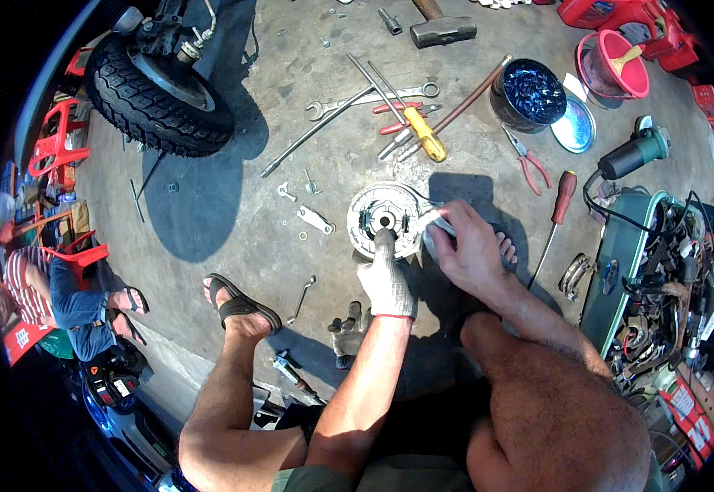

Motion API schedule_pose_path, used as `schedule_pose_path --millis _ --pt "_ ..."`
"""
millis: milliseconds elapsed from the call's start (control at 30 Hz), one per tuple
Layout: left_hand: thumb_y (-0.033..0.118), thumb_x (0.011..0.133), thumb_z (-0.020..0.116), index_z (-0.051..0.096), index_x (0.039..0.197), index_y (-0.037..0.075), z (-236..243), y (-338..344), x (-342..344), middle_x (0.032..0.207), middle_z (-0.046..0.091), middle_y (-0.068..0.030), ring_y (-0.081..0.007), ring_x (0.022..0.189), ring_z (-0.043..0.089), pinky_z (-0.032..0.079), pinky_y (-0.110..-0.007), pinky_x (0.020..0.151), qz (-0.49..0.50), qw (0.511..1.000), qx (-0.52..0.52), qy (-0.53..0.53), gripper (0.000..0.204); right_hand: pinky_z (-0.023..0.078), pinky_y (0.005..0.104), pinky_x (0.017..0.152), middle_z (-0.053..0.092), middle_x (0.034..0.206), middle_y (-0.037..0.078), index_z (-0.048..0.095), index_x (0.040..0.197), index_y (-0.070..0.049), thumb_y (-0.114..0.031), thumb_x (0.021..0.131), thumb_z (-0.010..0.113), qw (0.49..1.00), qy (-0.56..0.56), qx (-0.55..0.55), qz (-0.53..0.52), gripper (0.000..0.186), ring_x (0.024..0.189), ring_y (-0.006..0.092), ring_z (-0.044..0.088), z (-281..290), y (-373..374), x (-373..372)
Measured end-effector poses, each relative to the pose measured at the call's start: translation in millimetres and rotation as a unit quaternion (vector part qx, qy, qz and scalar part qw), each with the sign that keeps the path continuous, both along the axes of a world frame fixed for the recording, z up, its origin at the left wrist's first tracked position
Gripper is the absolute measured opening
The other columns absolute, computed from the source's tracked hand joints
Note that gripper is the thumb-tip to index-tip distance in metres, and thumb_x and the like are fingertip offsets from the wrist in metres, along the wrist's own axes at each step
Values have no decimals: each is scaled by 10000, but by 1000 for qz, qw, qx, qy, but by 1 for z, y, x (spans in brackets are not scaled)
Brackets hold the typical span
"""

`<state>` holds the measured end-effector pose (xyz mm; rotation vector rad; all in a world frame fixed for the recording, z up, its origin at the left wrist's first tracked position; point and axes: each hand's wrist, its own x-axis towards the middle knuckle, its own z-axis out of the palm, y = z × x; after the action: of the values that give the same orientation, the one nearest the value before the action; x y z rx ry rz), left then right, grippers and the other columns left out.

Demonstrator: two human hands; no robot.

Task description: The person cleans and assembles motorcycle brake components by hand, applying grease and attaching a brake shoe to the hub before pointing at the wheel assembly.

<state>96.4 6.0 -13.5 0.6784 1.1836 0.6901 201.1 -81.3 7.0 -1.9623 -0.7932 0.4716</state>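
Observation:
A round metal brake plate (pixel 368 199) with a hole in its middle and curved shoes around it is held low over the concrete floor, between my feet. My left hand (pixel 387 283), in a white knitted glove, grips its near edge, a finger reaching up by the central hole. My bare right hand (pixel 473 250) is closed at the plate's right edge, pinching a pale, cloth-like piece (pixel 435 228) against it. Its fingertips are partly hidden. A second, dirty glove (pixel 346 334) lies on the floor near my left forearm.
Beyond the plate lie a yellow-handled screwdriver (pixel 426 135), a wrench (pixel 373 97) and a hammer (pixel 443 31). To the right are pliers (pixel 529 166), a red-handled screwdriver (pixel 564 197), a black bucket (pixel 500 102), an angle grinder (pixel 637 154) and a parts-filled tub (pixel 611 279). A tyre (pixel 160 107) stands upper left.

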Motion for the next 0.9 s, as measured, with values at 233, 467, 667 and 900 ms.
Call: schedule_pose_path --millis 233,467,667,900 --pt "130 939 677 572 1262 -16 0 -1 -2 1129 665 -92 -152 930 636 519 -300 784 -40 998 30 30 370 528 495 684 585 953 175 577 1003 -60 -163 882 649 996 -30 -70 56 175 784 410 639 3 12 2" --pt "142 967 580 507 1335 -28 -21 10 -14 1265 614 -164 -279 1138 624 524 -414 986 11 935 -273 -227 412 533 479 684 621 945 164 569 1002 -53 -149 850 672 994 -21 -105 -31 207 794 403 652 8 -10 3" --pt "220 982 593 509 1355 -8 -17 15 -13 1329 587 -172 -291 1199 593 488 -418 1045 -28 911 -290 -293 445 547 457 686 643 944 168 605 986 -44 -144 861 672 999 -47 -15 -20 173 800 391 661 13 5 3" --pt "124 982 584 545 1307 13 -26 7 -15 1224 635 -101 -231 1089 629 531 -364 939 30 934 -261 -242 345 536 485 672 648 936 182 617 970 -38 -165 888 651 995 -14 -98 28 155 798 416 653 7 15 -5"
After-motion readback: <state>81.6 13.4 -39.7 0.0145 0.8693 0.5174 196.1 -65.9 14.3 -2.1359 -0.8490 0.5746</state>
